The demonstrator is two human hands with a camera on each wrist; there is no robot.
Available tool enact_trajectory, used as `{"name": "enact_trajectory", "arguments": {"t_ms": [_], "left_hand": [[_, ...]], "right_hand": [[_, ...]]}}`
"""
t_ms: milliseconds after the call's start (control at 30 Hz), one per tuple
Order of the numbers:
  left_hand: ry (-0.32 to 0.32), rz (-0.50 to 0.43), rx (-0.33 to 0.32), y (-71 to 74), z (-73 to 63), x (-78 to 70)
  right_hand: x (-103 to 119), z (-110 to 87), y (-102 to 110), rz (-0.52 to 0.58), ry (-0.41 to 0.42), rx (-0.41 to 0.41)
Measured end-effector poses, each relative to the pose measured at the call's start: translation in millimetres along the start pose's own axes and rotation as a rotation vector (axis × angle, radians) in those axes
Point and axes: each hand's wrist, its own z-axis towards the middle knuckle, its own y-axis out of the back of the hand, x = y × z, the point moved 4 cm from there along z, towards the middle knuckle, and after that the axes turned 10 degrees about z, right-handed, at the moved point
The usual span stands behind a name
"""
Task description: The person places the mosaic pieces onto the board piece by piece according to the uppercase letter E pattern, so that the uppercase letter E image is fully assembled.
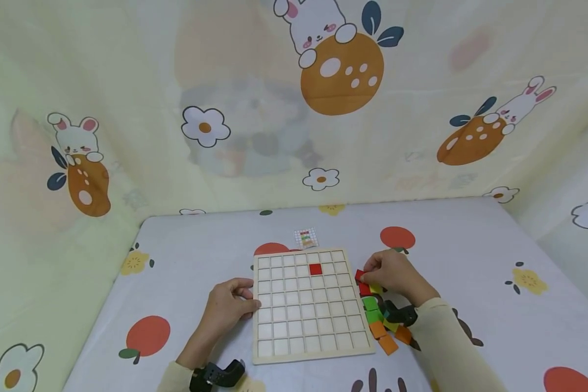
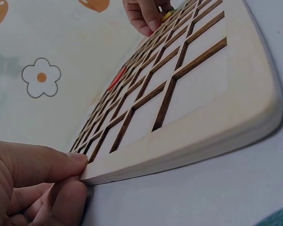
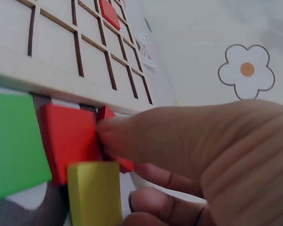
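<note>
A wooden grid board (image 1: pixel 256 340) lies on the table, with one red square tile (image 1: pixel 316 269) in a cell of its second row from the far side. My left hand (image 1: pixel 227 305) holds the board's left edge, thumb on the rim and fingers curled at its side. Beyond the right edge, my right hand (image 1: pixel 394 275) pinches another red tile (image 3: pixel 106 113) between thumb and fingers, the thumb hiding part of it. Close to that thumb lie a second loose red tile (image 3: pixel 70 139), a yellow tile (image 3: pixel 95 193) and a green tile (image 3: pixel 14 146).
Several loose tiles run down the board's right side, including green tiles (image 1: pixel 371 310) and an orange tile (image 1: pixel 387 344). Behind the board lies a small card (image 1: pixel 306 238) with a coloured grid pattern. A printed cloth (image 1: pixel 255 163) hangs beyond the table's far edge.
</note>
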Motion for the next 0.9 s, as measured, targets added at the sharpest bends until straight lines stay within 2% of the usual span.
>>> {"name": "enact_trajectory", "arguments": {"t_ms": [233,467,700,900], "left_hand": [[-0.003,0.009,0.001,-0.2,0.6,2.5],[-0.005,0.004,-0.002,1.3,0.5,2.7],[-0.006,0.001,0.003,1.7,1.3,6.4],[-0.013,-0.008,0.003,0.4,1.8,4.9]], "right_hand": [[0,6.0,-5,0.036,-0.079,0.044],[0,12.1,-4,0.125,-0.018,0.027],[-5,22.6,-9,0.268,-0.055,0.022],[-4,24.4,-8,0.267,-0.044,0.022]]}}
